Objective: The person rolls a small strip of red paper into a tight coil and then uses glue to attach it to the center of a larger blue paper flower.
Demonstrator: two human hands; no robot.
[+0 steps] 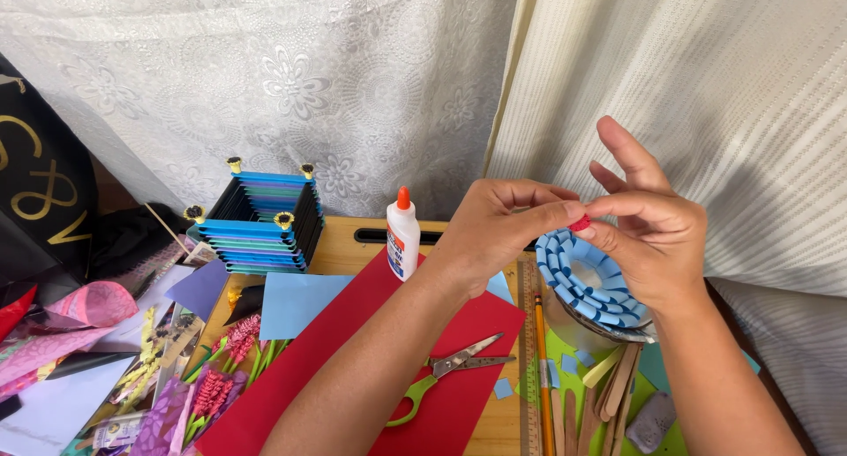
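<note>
My left hand (pixel 497 231) and my right hand (pixel 648 227) meet above the table, and both pinch a small red rolled paper piece (pixel 579 223) between thumb and fingertips. Just below the hands lies a round ring covered with light blue paper strips (pixel 589 284). A sheet of red paper (pixel 335 368) is spread under my left forearm, with green-handled scissors (pixel 445 372) lying on it.
A white glue bottle with an orange cap (pixel 403 235) stands behind the red sheet. A square stacked-stick box (pixel 260 218) sits at the back left. Pink paper flowers (pixel 225 368), coloured papers, a pencil (pixel 543 377), a ruler and wooden sticks (pixel 618 390) lie on the wooden table (pixel 348 244).
</note>
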